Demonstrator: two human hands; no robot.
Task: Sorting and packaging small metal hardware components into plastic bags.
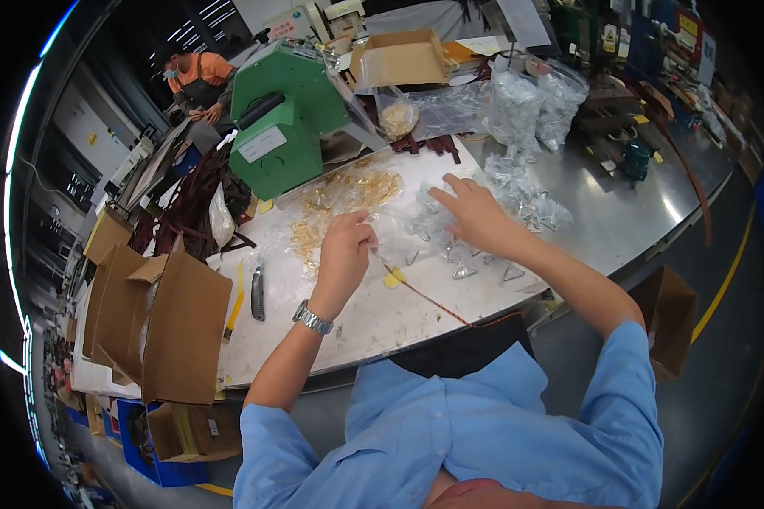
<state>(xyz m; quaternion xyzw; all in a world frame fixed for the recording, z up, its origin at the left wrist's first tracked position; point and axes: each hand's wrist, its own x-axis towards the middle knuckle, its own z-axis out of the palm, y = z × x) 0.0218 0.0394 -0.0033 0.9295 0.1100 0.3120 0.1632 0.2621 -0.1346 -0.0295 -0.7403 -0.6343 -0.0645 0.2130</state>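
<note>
1 white label (263,144) (print illegible) on the green machine (294,119).

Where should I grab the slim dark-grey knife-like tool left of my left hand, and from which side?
I'd grip the slim dark-grey knife-like tool by its broader near half, from above and the right. It lies flat on the white tabletop, lengthwise away from you; its far end looks narrower, and a slim yellow tool lies close on its left.
</note>
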